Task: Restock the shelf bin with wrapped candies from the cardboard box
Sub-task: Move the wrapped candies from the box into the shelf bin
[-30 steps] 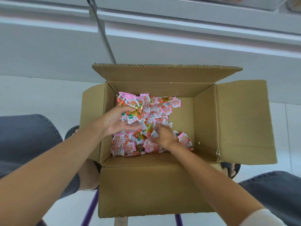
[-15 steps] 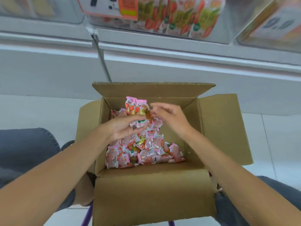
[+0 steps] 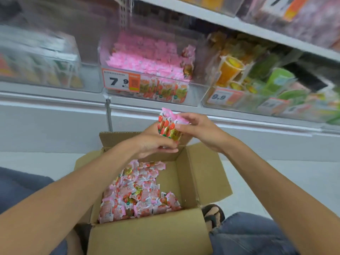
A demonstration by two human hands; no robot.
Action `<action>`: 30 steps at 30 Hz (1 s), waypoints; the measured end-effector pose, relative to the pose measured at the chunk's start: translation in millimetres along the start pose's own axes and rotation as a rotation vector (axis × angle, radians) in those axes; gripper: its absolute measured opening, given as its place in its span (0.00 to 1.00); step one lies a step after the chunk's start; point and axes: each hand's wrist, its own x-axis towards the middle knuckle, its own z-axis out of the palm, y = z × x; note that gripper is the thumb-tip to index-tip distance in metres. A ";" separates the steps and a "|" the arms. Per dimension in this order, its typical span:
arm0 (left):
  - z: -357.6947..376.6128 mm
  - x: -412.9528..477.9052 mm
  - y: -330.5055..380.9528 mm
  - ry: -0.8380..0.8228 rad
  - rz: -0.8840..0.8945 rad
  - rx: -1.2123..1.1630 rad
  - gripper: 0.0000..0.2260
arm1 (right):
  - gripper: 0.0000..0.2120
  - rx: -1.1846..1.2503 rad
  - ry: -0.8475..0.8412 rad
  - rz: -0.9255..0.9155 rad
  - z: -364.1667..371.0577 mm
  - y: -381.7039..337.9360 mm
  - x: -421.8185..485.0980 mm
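An open cardboard box (image 3: pixel 195 179) sits between my knees, holding several pink and red wrapped candies (image 3: pixel 139 196). Above its far flap I hold a small bunch of wrapped candies (image 3: pixel 169 126) between both hands. My left hand (image 3: pixel 156 144) cups the bunch from below, and my right hand (image 3: pixel 198 129) pinches its top and side. Straight above stands the clear shelf bin (image 3: pixel 147 70), filled with pink wrapped candies, with a "7.9" price tag on its front.
A clear bin of green and orange jelly packs (image 3: pixel 257 85) stands to the right, another bin (image 3: pixel 40 67) to the left. The white shelf edge (image 3: pixel 55 94) runs below them, a higher shelf above. My sandalled foot (image 3: pixel 213 216) rests by the box's right corner.
Both hands have risen out of the box with a bunch of candies, toward the shelf. The view has tilted up, so the bins show.
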 end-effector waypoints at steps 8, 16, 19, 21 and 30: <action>19.8 -16.1 59.8 -0.089 0.069 0.132 0.17 | 0.36 -0.227 -0.175 -0.069 -40.7 -78.4 -17.9; 11.8 19.4 108.7 -0.158 0.062 0.159 0.17 | 0.21 -0.425 -0.187 -0.140 -69.3 -118.6 24.9; 8.7 46.5 130.7 -0.147 0.119 0.219 0.13 | 0.17 -0.523 -0.142 -0.122 -87.4 -131.9 47.3; 5.3 69.0 147.1 -0.126 0.179 0.268 0.15 | 0.11 -0.514 -0.102 -0.152 -98.8 -140.5 62.5; -27.9 175.3 206.2 -0.148 0.225 0.588 0.12 | 0.21 -0.499 -0.025 -0.049 -138.1 -144.4 145.6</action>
